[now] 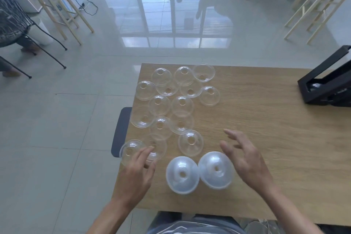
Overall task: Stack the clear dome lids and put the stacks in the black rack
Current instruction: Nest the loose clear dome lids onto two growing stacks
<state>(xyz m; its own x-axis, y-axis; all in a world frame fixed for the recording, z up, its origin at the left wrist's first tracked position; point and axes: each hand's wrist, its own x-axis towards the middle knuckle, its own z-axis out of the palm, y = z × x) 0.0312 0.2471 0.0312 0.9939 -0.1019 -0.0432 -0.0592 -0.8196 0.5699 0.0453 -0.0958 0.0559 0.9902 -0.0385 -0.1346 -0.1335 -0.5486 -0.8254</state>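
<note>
Two milky-looking stacks of dome lids sit side by side near your edge of the wooden surface (266, 138): left stack (182, 175), right stack (216, 170), rims close, maybe touching, can't confirm. Both dome-up, hole on top.

Loose clear dome lids (171, 104) spread over the left part of the surface, roughly a dozen plus, several overlapping. Some dome-up, some flipped with the rim up, e.g. far lid (204, 72) looks inverted. Single lid (190, 143) lies dome-up just beyond the stacks, apart from them.

Your left hand (136, 173) is at the surface's left edge, fingers curled on a clear lid (132, 151) that hangs partly past the edge; another lid (157, 149) sits right next to it under your fingertips. Grip on the first lid looks real but light, thumb side hidden.

Your right hand (245, 159) is wide open, fingers spread, holding nothing, hovering just right of the right stack; contact with it not clear.

Black rack (326, 83) stands at the far right of the surface, well apart from all lids; something round and dark-shiny inside its lower end, can't identify.

Dark chair seat (119, 131) pokes out beside the left edge. Wooden stools (57, 5) on the tiled floor beyond.
</note>
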